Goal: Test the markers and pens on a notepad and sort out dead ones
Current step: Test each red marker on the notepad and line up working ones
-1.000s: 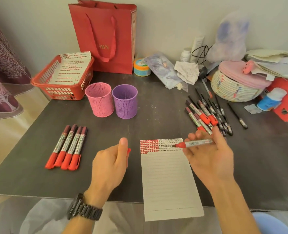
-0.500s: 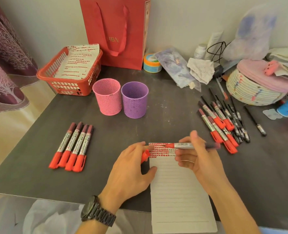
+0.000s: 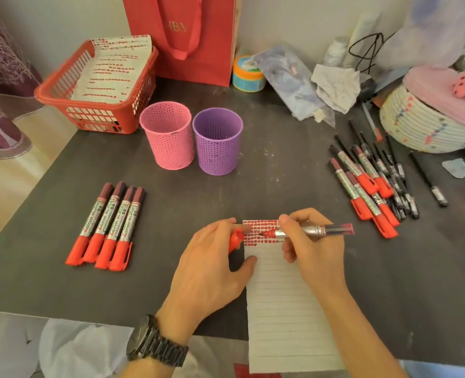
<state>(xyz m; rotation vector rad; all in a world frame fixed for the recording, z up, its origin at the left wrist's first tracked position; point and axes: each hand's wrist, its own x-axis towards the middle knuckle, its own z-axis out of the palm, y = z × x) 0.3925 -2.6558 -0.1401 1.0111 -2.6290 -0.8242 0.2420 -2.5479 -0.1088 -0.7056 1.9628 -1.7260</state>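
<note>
A lined notepad (image 3: 285, 309) lies at the table's front edge, its top rows filled with red marks. My right hand (image 3: 311, 252) grips an uncapped red marker (image 3: 313, 230), tip on the marked rows. My left hand (image 3: 212, 266) holds the marker's red cap (image 3: 235, 239) in its fingers, with its thumb on the pad's left edge. Several capped red markers (image 3: 108, 227) lie side by side to the left. A pile of red markers and black pens (image 3: 373, 181) lies to the right.
A pink cup (image 3: 167, 135) and a purple cup (image 3: 217, 140) stand mid-table. A red basket (image 3: 111, 113) with marked sheets sits back left, before a red paper bag (image 3: 182, 36). A woven basket (image 3: 427, 126) and clutter fill the back right.
My left hand moved right with the cap and now steadies the pad. My right hand lowered the marker's tip onto the red rows. The view has moved closer.
</note>
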